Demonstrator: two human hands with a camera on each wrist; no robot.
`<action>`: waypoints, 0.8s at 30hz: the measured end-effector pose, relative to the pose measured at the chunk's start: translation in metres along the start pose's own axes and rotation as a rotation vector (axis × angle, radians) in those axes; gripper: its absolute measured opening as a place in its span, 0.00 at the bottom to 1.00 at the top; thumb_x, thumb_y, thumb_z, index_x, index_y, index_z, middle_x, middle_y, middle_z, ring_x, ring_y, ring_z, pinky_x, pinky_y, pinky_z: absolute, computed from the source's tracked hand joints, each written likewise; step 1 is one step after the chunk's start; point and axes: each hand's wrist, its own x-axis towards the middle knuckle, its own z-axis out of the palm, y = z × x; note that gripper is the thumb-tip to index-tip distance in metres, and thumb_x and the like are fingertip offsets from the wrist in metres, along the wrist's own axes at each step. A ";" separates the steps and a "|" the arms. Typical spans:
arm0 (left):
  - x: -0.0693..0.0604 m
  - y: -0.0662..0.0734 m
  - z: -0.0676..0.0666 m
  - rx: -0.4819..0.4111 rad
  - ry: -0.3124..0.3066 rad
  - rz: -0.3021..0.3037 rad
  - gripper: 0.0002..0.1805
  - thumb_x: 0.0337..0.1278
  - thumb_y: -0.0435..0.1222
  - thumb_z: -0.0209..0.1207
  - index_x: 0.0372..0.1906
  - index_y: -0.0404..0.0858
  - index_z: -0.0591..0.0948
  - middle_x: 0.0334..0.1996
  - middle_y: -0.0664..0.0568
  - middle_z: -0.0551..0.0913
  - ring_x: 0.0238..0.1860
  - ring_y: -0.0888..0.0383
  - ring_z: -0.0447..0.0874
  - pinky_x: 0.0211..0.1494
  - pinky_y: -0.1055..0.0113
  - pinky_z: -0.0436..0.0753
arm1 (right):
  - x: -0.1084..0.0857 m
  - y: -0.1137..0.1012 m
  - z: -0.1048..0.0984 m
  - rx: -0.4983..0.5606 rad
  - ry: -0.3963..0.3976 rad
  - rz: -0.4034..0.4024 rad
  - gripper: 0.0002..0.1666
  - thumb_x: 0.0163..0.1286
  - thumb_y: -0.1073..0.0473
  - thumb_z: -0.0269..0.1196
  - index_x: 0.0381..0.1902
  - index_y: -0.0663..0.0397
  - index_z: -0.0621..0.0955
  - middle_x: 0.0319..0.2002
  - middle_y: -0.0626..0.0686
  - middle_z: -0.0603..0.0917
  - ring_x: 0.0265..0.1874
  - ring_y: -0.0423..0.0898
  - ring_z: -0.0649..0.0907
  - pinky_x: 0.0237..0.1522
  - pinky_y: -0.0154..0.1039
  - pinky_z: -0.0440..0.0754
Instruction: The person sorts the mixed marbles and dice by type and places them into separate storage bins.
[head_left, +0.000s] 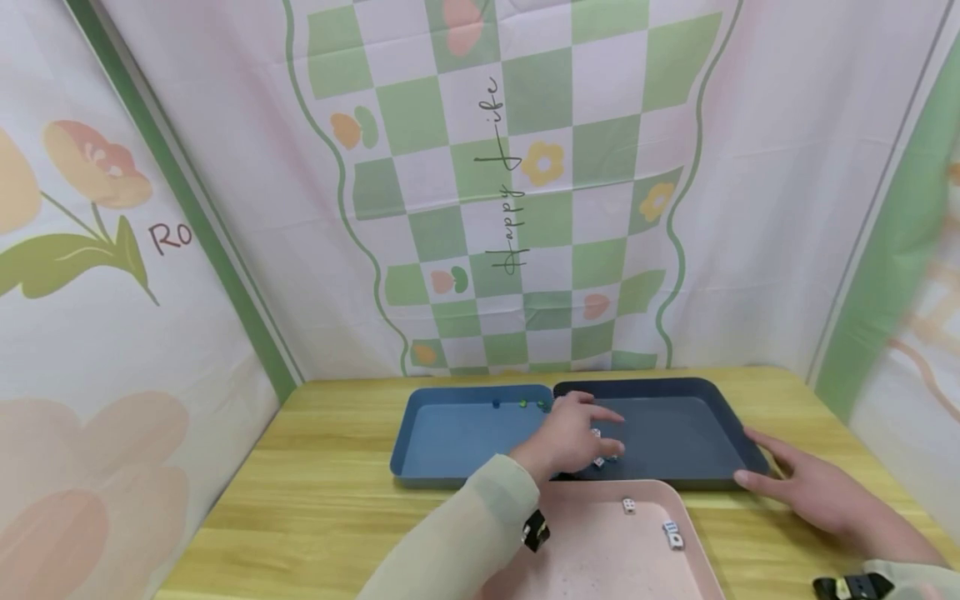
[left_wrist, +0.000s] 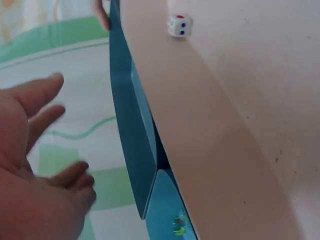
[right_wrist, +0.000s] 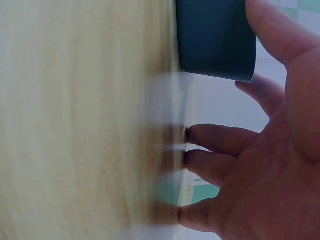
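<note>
My left hand point(head_left: 570, 433) is over the left end of the dark blue tray point(head_left: 675, 429), its fingers spread and nothing visible between them. White dice point(head_left: 598, 462) lie just below it, partly hidden by the fingers. The left wrist view shows the same hand's loosely extended fingers point(left_wrist: 45, 92) and a white die point(left_wrist: 180, 25) in the pink tray point(left_wrist: 215, 100). At the dark tray's right front corner, my right hand point(head_left: 813, 487) holds the walls between thumb and index finger. Its other fingers point(right_wrist: 220, 140) extend away from the tray.
A lighter blue tray point(head_left: 465, 437) adjoins the dark one on the left and contains several small green and blue pieces point(head_left: 523, 403). In front, the pink tray holds more dice point(head_left: 673, 537). Everything stands on a wooden table point(head_left: 300, 500), with printed curtains point(head_left: 510, 208) behind.
</note>
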 end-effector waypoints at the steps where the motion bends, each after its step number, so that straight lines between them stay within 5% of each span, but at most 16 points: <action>1: -0.001 0.001 0.001 0.032 -0.018 0.037 0.17 0.60 0.50 0.68 0.55 0.63 0.85 0.72 0.60 0.62 0.73 0.58 0.57 0.61 0.64 0.75 | 0.000 0.000 0.000 0.001 -0.004 0.004 0.56 0.71 0.31 0.56 0.77 0.66 0.53 0.63 0.84 0.61 0.58 0.83 0.64 0.48 0.76 0.68; 5: -0.007 0.006 0.005 0.133 -0.073 0.157 0.15 0.60 0.48 0.68 0.52 0.62 0.87 0.73 0.61 0.61 0.73 0.62 0.53 0.62 0.70 0.72 | 0.002 0.001 0.000 0.005 -0.014 0.019 0.57 0.71 0.30 0.55 0.78 0.65 0.52 0.63 0.84 0.60 0.59 0.83 0.63 0.49 0.75 0.68; 15: -0.010 0.010 0.019 0.314 -0.205 0.277 0.14 0.63 0.47 0.66 0.52 0.65 0.86 0.73 0.62 0.60 0.75 0.65 0.45 0.70 0.70 0.60 | 0.001 0.003 0.003 0.009 0.017 -0.001 0.56 0.71 0.31 0.57 0.77 0.65 0.54 0.63 0.84 0.62 0.58 0.83 0.64 0.47 0.75 0.68; 24: -0.009 0.010 0.028 0.366 -0.247 0.292 0.15 0.63 0.47 0.66 0.54 0.66 0.85 0.74 0.61 0.59 0.75 0.66 0.44 0.68 0.74 0.60 | 0.001 0.004 0.002 0.002 0.020 -0.014 0.55 0.71 0.32 0.57 0.77 0.66 0.55 0.62 0.85 0.62 0.57 0.84 0.65 0.47 0.75 0.68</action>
